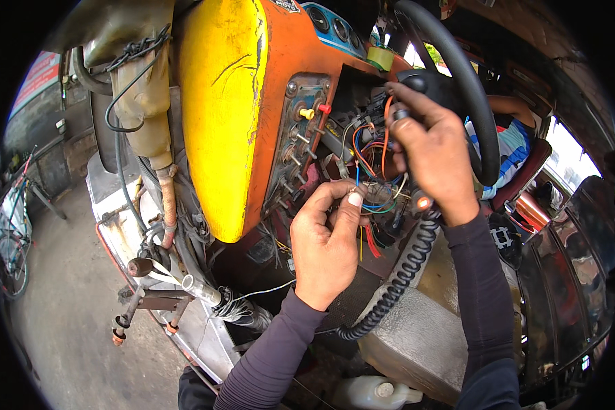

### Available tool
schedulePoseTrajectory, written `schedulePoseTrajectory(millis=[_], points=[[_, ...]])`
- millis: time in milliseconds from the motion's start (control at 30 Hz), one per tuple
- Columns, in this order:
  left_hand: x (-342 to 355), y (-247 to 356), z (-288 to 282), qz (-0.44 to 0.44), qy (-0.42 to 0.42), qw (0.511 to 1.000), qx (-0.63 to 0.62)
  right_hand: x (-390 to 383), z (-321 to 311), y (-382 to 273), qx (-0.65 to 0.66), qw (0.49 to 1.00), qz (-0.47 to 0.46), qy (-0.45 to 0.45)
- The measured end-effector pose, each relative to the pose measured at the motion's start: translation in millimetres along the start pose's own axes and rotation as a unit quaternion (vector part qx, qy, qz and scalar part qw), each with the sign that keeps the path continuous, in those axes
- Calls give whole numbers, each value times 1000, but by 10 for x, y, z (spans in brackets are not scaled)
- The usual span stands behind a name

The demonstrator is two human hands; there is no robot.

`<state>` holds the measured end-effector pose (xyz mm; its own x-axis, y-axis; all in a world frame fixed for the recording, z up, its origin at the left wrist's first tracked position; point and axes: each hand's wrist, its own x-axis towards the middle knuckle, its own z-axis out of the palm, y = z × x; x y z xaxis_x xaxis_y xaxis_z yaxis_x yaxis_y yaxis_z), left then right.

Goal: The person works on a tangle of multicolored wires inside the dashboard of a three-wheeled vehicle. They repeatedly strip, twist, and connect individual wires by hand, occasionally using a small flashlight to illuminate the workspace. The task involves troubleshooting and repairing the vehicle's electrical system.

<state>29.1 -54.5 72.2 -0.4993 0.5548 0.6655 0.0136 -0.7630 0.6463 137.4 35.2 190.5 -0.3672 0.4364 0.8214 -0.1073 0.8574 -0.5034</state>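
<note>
My left hand (pixel 328 249) pinches a thin wire among a tangle of coloured wires (pixel 376 205) under the dashboard. My right hand (pixel 434 157), above and to its right, grips a dark test probe (pixel 400 117) with a glowing orange light at its lower end and a black coiled cord (pixel 396 294) hanging from it. An orange wire runs close by the right fingers. Left of the wires is a metal switch panel (pixel 297 154) with toggle levers and yellow and red knobs, set in the orange and yellow dashboard (pixel 222 137).
A black steering wheel (pixel 471 82) arches over the right side, with a person (pixel 506 147) in a striped top behind it. A worn seat (pixel 417 342) and white jug (pixel 369 393) lie below. Pipes, cables and levers (pixel 171 273) line the left; a bicycle (pixel 17 246) stands beyond.
</note>
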Motion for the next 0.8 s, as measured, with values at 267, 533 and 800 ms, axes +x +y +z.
schedulePoseTrajectory(millis=[267,533,800], points=[[5,27,-35,-6,-9,1000,19,-8,1,-53,15,999,40,-33],[-8,54,-49,-11,-11,1000,2,17,-23,-52,-5,998,56,-4],[-6,62,-56,-18,-12,1000,9,-21,39,-91,31,997,63,-16]])
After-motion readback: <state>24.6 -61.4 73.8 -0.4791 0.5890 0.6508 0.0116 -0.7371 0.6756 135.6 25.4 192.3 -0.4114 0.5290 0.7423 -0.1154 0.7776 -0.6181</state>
